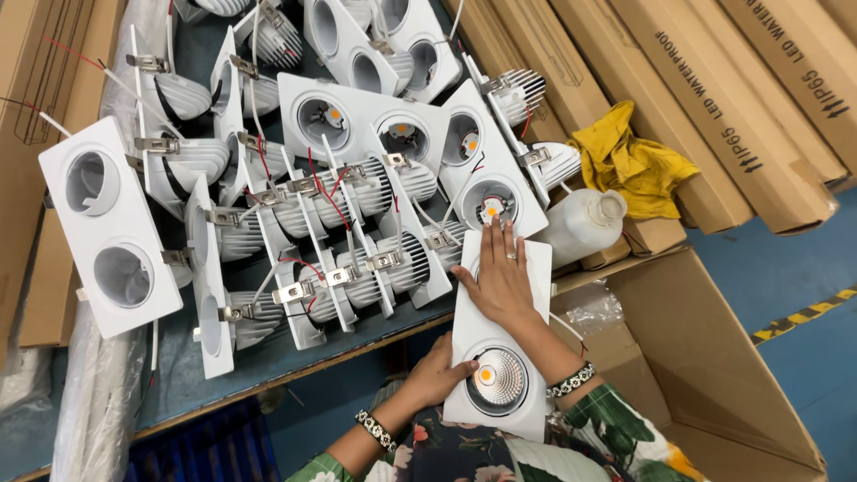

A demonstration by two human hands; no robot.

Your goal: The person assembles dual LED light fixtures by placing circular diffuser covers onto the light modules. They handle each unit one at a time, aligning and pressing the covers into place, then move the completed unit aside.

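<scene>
A white twin downlight fixture (527, 259) lies face up across the table's front edge, partly over my lap. My right hand (500, 277) rests flat on its upper half, fingers spread, covering the far lamp opening. My left hand (435, 375) grips the fixture's near left edge beside its lower lamp (496, 378), a ribbed reflector with an orange chip. Both wrists wear beaded bracelets.
Many more white twin fixtures (357, 187) with finned heat sinks, clips and red and white wires crowd the dark table (178, 384). A white plastic bottle (585, 223) and yellow cloth (629, 161) lie among long cardboard boxes (732, 98). An open carton (705, 357) stands at right.
</scene>
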